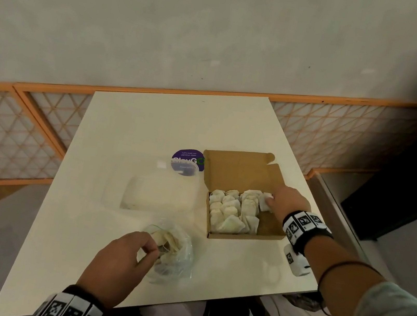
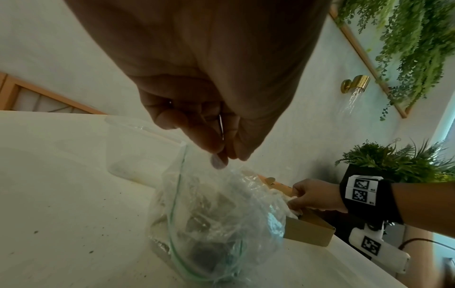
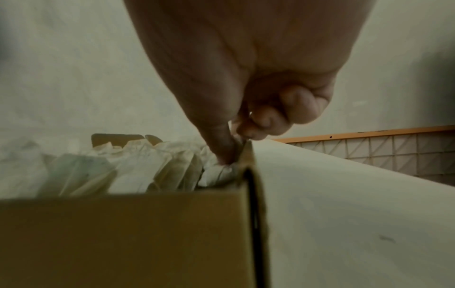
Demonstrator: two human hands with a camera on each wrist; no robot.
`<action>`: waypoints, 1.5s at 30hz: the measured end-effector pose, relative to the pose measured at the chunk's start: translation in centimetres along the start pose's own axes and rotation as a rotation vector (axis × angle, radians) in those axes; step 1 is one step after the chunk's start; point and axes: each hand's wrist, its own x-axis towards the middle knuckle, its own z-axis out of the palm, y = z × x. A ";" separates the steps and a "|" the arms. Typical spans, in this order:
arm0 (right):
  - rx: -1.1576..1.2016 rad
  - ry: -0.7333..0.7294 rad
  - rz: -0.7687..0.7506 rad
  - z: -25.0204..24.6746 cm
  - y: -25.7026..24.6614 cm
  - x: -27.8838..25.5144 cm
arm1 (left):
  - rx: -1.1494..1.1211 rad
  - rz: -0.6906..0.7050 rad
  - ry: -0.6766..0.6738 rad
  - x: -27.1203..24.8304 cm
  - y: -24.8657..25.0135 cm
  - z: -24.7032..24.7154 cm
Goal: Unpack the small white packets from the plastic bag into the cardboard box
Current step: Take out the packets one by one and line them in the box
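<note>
- Two hands share the job: the left hand [image 1: 119, 258], near the table's [image 1: 124, 131] front edge, pinches the mouth of the clear plastic bag [image 1: 173, 250]; keep it open so the packets still inside stay reachable.
- Farther right, the open cardboard box [image 1: 270, 229] holds rows of white packets [image 1: 231, 210].
- At its far right corner the right hand [image 1: 289, 202] pinches one packet [image 1: 265, 202]; it should probably be tucked upright against the wall.

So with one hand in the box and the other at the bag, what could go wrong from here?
The right hand is squeezing a packet against the box wall; it may crumple or tear. The left hand pinches only the bag rim, so the bag may tip and spill packets. The box sits near the table edge and could get nudged off.
</note>
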 end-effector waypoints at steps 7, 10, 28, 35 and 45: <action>0.101 0.135 -0.067 -2.5 -2.9 -3.1 | 0.027 0.015 -0.014 0.2 -0.1 0.0; 0.194 0.077 -0.297 -4.8 -6.8 -7.6 | 0.023 0.008 -0.042 0.2 0.0 0.1; -0.093 -0.310 -0.951 1.4 -20.1 -15.7 | 0.045 0.128 -0.037 0.4 -1.0 0.9; -0.114 -0.349 -0.875 1.8 -20.9 -16.6 | 0.025 0.108 0.008 0.1 -1.6 0.8; 0.039 -0.346 -0.924 -3.4 -19.3 -17.4 | 0.003 0.067 0.034 0.3 -1.6 0.2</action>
